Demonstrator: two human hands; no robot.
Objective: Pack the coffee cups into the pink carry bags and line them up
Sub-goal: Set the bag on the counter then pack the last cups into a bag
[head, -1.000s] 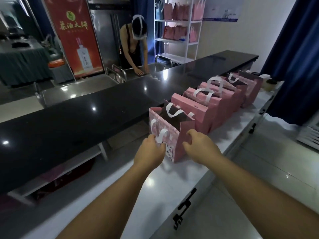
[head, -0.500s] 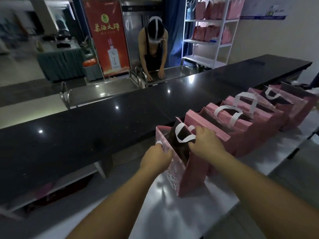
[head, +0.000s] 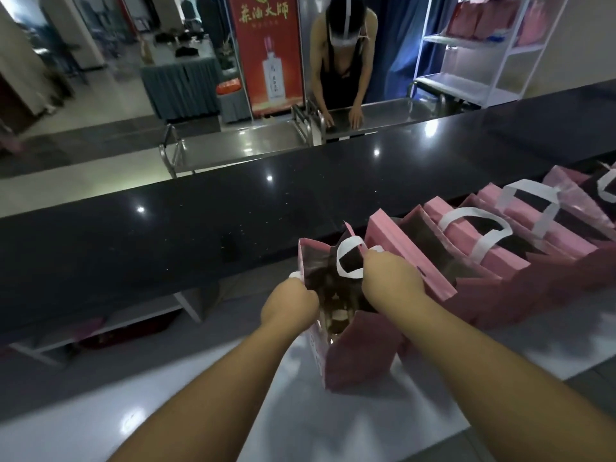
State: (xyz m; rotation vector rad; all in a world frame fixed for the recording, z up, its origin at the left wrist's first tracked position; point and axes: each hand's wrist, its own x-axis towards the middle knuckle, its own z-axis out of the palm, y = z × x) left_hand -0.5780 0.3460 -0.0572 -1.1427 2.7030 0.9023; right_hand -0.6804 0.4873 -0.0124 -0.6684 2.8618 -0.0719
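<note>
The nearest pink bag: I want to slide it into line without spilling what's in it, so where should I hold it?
Grip the nearest pink bag at its top rim, from above, one hand per side, as the left hand and right hand do. It stands upright and open, so its soft walls would probably buckle under a push.

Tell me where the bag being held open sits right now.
In the head view, the bag stands centre-low on the white counter, at the left end of the pink bag row, between the left hand and right hand.

The nearest pink carry bag [head: 360,355] stands upright, mouth spread open – dark inside – at the near end of the bag row [head: 506,241].
</note>
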